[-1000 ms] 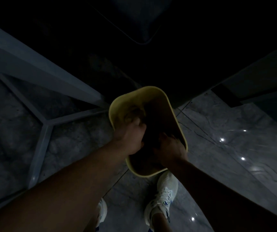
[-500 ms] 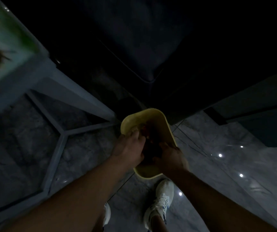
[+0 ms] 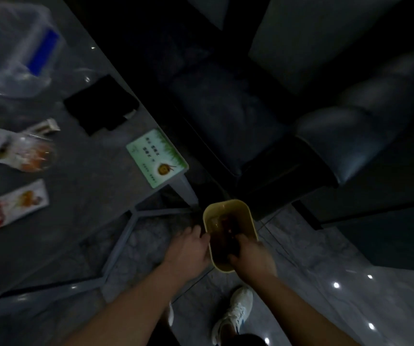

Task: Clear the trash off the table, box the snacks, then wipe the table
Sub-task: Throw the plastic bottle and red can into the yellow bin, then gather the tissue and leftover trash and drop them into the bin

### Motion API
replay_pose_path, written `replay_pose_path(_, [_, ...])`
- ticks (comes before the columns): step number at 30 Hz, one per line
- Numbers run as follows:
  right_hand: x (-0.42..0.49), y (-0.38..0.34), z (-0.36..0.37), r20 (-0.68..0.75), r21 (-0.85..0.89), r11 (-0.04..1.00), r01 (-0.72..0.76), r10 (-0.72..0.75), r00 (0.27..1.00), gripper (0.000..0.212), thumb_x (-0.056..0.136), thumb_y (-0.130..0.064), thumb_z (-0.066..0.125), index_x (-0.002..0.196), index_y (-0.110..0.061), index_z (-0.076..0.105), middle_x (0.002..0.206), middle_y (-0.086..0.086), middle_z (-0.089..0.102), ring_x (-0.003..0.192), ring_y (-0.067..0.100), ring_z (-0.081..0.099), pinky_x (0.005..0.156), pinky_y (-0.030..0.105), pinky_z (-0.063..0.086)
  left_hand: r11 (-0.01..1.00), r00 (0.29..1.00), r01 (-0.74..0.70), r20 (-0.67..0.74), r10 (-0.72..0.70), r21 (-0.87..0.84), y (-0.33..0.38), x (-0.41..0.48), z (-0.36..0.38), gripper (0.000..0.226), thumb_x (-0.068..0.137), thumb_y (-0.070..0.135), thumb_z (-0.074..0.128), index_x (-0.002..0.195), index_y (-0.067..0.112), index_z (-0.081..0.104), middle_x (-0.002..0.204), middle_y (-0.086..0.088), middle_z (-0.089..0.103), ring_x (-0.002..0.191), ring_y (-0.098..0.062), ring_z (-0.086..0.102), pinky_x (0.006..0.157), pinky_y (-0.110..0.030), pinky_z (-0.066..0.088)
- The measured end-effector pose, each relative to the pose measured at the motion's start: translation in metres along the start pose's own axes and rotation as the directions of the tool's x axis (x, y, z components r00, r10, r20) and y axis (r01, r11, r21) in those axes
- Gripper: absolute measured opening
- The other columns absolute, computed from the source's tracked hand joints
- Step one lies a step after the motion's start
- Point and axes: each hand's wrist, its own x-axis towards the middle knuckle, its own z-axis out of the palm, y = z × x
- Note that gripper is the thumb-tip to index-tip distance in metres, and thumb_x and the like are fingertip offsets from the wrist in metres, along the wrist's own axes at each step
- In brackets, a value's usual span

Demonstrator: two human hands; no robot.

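Note:
A yellow trash bin [image 3: 226, 204] stands on the floor by the table's corner, with dark trash inside. My right hand [image 3: 252, 258] grips its near rim, fingers dipping inside. My left hand [image 3: 187, 250] is just outside the bin's left rim with curled fingers; the dim light hides whether it holds anything. On the grey table [image 3: 88, 196] at the left lie a red-and-white snack packet [image 3: 16, 204], a packet with orange contents [image 3: 18, 152] and a small wrapper [image 3: 43, 126].
A clear plastic box with blue parts [image 3: 13, 51] sits at the table's far left. A black flat item [image 3: 101, 104] and a green sign card [image 3: 157, 158] lie near the table's edge. A dark sofa [image 3: 351, 121] stands behind the bin. My white shoe [image 3: 233, 315] is on the glossy floor.
My left hand has come out of the bin to its left rim. The view has lifted, bringing the tabletop and its snacks into sight. My right hand stays on the bin.

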Motion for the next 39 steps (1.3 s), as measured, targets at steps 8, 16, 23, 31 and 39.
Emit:
replay_pose_path(8, [-0.046,-0.054,-0.045,-0.010,-0.097,0.981,0.168,-0.169,0.985,0.048,0.087,-0.048,0.060,0.127,-0.024,0.053,0.121,0.005,0.060,0.108,0.027,0.059,0.078,0.039,0.052,0.988,0.985,0.151,-0.087,-0.152,-0.020,-0.010,-0.083,-0.033,0.048,0.087,0.042,0.050,0.128,0.018,0.047,0.120,-0.010,0.048,0.112,-0.032,0.049,0.086,-0.045,0.043])
replay_pose_path(16, [-0.069,-0.107,-0.069,-0.005,-0.150,0.927,0.344,-0.349,0.937,0.035,0.083,-0.049,0.063,0.110,-0.026,0.057,0.109,0.002,0.066,0.097,0.022,0.062,0.073,0.039,0.057,0.934,0.924,0.323,-0.165,-0.346,-0.152,-0.033,-0.146,-0.057,0.046,0.089,0.040,0.047,0.129,0.018,0.047,0.124,-0.011,0.048,0.115,-0.032,0.049,0.091,-0.044,0.042])
replay_pose_path(23, [-0.074,-0.195,-0.080,0.001,-0.173,0.864,0.472,-0.479,0.878,0.038,0.086,-0.048,0.062,0.119,-0.030,0.057,0.112,-0.003,0.061,0.101,0.016,0.059,0.081,0.038,0.056,0.863,0.826,0.421,-0.276,-0.492,-0.278,-0.084,-0.198,-0.076,0.051,0.088,0.042,0.047,0.135,0.023,0.045,0.128,-0.007,0.048,0.118,-0.029,0.049,0.094,-0.042,0.042])
replay_pose_path(31, [-0.064,-0.317,-0.066,-0.061,-0.171,0.844,0.508,-0.524,0.850,0.028,0.083,-0.048,0.064,0.106,-0.031,0.060,0.105,-0.006,0.061,0.095,0.014,0.060,0.077,0.033,0.054,0.818,0.763,0.422,-0.334,-0.553,-0.392,-0.197,-0.236,-0.080,0.057,0.090,0.044,0.051,0.143,0.025,0.042,0.133,-0.003,0.048,0.120,-0.023,0.048,0.098,-0.039,0.044])
replay_pose_path(39, [-0.046,-0.394,-0.064,-0.076,-0.158,0.850,0.503,-0.518,0.852,0.039,0.084,-0.043,0.070,0.120,-0.029,0.061,0.112,-0.005,0.061,0.100,0.015,0.060,0.074,0.029,0.048,0.797,0.723,0.436,-0.364,-0.586,-0.418,-0.265,-0.247,-0.101,0.051,0.090,0.042,0.055,0.137,0.024,0.046,0.134,-0.004,0.048,0.117,-0.025,0.050,0.094,-0.041,0.048])
